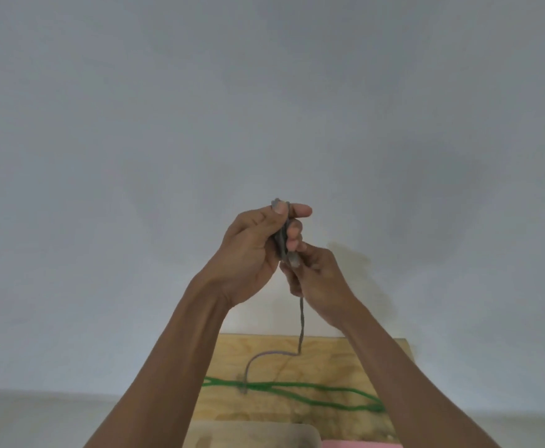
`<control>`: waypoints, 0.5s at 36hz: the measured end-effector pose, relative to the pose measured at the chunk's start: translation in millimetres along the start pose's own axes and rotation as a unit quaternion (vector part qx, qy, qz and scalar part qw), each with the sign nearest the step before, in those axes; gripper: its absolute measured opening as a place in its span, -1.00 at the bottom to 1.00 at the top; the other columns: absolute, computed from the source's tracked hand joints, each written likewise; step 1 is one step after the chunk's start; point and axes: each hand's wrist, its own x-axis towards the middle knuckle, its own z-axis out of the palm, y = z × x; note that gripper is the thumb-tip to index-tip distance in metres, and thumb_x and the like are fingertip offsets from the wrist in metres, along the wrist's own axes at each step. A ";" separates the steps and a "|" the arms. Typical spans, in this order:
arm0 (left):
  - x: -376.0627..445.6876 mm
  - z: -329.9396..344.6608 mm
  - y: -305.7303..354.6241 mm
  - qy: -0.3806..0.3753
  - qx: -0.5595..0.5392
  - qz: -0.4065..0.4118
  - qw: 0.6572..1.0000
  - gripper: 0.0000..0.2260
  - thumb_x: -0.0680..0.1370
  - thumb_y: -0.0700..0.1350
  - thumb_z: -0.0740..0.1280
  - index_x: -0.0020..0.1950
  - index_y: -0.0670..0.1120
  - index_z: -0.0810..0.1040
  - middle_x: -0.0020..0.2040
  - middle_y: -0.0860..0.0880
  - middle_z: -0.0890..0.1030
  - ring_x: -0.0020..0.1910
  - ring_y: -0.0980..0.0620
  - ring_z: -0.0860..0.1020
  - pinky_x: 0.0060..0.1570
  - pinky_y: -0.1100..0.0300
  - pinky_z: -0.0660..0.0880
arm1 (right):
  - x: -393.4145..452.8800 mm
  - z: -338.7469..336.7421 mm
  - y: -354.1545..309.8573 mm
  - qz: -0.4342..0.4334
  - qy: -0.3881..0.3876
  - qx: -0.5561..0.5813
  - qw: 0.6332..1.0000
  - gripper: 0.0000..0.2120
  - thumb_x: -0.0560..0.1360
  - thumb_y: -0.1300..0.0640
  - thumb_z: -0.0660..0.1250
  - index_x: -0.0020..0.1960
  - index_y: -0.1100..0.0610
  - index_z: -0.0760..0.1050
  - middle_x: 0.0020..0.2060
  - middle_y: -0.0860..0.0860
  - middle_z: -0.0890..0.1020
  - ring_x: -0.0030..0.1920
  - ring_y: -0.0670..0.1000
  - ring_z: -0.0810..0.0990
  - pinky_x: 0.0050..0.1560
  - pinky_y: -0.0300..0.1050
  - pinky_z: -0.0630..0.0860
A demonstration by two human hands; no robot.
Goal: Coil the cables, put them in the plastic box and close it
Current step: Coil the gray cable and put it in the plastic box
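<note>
Both hands are raised in front of the wall, above the table. My left hand [258, 250] is closed around a small bundle of grey cable [301, 331], pinched between thumb and fingers. Just below it, my right hand [319, 276] grips the same cable where it leaves the bundle. The loose tail hangs down to the wooden table [329, 354] and bends left across it. A green cable [297, 391] lies stretched out in loops on the table. The translucent plastic box [251, 431] shows partly at the bottom edge.
A plain pale wall fills most of the view behind the table. A pink object [358, 443] peeks in at the bottom edge, right of the box.
</note>
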 end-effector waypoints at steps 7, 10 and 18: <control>3.4 -6.5 -5.5 0.064 0.020 0.015 0.998 -0.70 0.68 -0.09 0.15 0.14 -0.26 0.57 -0.28 -0.02 0.49 -0.29 0.06 0.47 -0.01 0.17 0.56 | -9.6 6.2 6.6 -0.015 0.009 -0.088 0.996 -0.67 0.65 0.10 0.23 -0.25 0.23 0.42 -0.47 -0.03 0.35 -0.46 -0.04 0.24 -0.43 -0.24 0.22; 4.8 -10.7 -9.6 0.090 0.023 0.022 0.995 -0.67 0.63 -0.03 0.20 0.15 -0.26 0.58 -0.27 -0.02 0.50 -0.29 0.07 0.48 0.00 0.16 0.56 | -14.0 5.6 8.7 -0.024 0.000 -0.108 0.994 -0.70 0.64 0.07 0.24 -0.18 0.19 0.56 -0.45 -0.01 0.37 -0.47 -0.07 0.26 -0.40 -0.28 0.25; 4.2 -8.4 -6.4 0.080 -0.131 -0.015 0.988 -0.68 0.71 -0.07 0.11 0.16 -0.28 0.53 -0.28 -0.02 0.45 -0.34 0.07 0.44 -0.10 0.16 0.54 | -15.2 11.0 26.3 -0.046 0.061 -0.249 0.966 -0.79 0.64 0.08 0.25 0.06 0.06 0.66 -0.60 -0.12 0.36 -0.57 -0.10 0.30 -0.43 -0.33 0.25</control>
